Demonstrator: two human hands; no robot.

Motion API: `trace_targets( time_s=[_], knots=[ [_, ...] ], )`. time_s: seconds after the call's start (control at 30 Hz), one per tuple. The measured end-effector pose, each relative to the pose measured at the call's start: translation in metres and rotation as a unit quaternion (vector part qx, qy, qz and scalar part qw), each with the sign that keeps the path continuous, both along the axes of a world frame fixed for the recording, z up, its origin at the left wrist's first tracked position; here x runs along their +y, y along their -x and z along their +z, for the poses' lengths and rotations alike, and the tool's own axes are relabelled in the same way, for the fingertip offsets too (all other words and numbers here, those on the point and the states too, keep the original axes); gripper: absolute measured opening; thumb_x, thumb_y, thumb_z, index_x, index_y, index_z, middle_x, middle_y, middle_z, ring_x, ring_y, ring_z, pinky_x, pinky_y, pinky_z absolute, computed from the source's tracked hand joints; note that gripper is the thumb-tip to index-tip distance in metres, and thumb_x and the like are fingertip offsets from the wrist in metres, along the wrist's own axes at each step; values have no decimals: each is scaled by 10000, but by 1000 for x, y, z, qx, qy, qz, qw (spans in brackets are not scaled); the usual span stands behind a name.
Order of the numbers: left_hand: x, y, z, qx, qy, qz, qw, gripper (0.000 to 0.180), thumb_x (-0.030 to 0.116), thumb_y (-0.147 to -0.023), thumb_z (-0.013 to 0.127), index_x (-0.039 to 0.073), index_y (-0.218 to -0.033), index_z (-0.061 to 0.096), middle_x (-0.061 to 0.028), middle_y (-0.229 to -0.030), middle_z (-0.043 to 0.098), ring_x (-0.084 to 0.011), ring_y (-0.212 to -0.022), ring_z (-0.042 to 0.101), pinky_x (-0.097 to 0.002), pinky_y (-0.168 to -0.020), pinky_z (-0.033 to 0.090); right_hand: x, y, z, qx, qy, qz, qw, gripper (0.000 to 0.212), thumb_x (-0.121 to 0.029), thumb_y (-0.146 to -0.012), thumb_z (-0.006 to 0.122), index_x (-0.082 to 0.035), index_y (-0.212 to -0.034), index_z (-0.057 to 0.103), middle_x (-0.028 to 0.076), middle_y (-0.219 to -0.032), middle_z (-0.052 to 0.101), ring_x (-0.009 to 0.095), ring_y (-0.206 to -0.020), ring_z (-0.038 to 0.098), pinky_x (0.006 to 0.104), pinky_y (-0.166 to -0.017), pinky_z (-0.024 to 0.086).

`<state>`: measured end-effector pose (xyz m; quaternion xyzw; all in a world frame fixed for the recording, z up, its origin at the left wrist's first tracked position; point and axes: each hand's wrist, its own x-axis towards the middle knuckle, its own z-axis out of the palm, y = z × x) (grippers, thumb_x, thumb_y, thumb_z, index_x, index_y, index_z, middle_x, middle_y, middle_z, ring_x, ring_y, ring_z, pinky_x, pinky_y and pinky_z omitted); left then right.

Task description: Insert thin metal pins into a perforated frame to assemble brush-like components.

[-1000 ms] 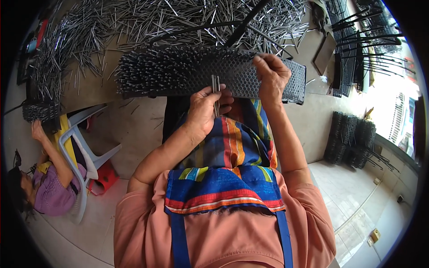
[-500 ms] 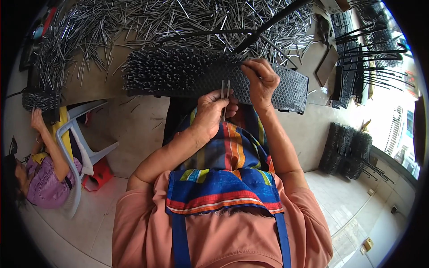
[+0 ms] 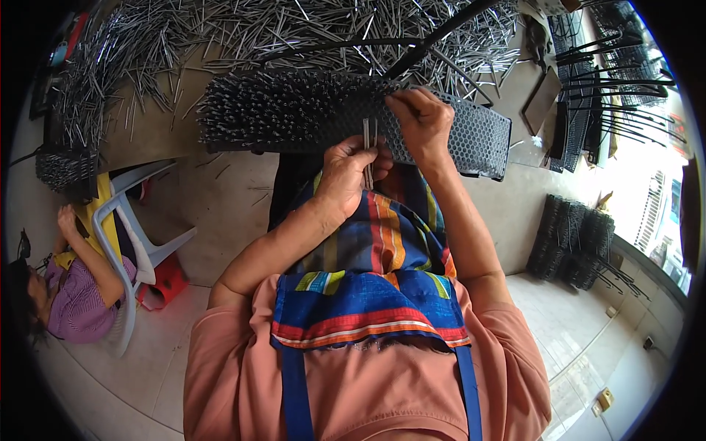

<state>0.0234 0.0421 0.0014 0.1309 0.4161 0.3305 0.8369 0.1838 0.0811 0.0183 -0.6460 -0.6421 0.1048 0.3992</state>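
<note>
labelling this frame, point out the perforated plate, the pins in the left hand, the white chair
perforated plate (image 3: pixel 478 136), head view, bare right end
pins (image 3: pixel 368 151), head view, mid shafts
white chair (image 3: pixel 121 220), head view, backrest

Beyond my hands, loose metal pins (image 3: pixel 243 37) lie heaped across the worktop (image 3: pixel 140 143). Down to my left another person (image 3: pixel 77 294) sits by a white plastic chair (image 3: pixel 125 235). Far to my right, black wire racks (image 3: pixel 625 81) hang, with dark bundles (image 3: pixel 573 239) below them on the tiled floor (image 3: pixel 566 331).
</note>
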Motion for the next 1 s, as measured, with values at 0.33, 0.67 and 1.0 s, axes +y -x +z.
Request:
trace_targets(
  time_s=[0.33,0.67,1.0],
  knots=[
    [7,-1,22,-32,-8,-49,998,185,92,-970,505,-30,-1006,639,-151,-911,706,-234,-799,719,-310,-679,591,-26,-15,10,453,293,-70,839,54,-65,-816,712,-20,-799,689,-22,-627,578,28,-480,409,199,-437,272],
    [1,-5,8,4,43,-41,998,198,91,-964,496,-9,-1074,625,-169,-934,702,-244,-795,711,-336,-688,585,-9,-24,-10,296,-58,-95,949,89,76,-787,706,17,-854,705,-22,-765,610,35,-711,531,180,-652,417],
    [0,-7,6,-3,36,-51,998,208,68,-959,487,3,-1093,632,-157,-946,703,-227,-807,704,-332,-721,576,-17,-31,-10,230,-47,-93,968,93,68,-783,714,21,-862,707,15,-744,651,58,-624,563,203,-548,440]
  ],
)
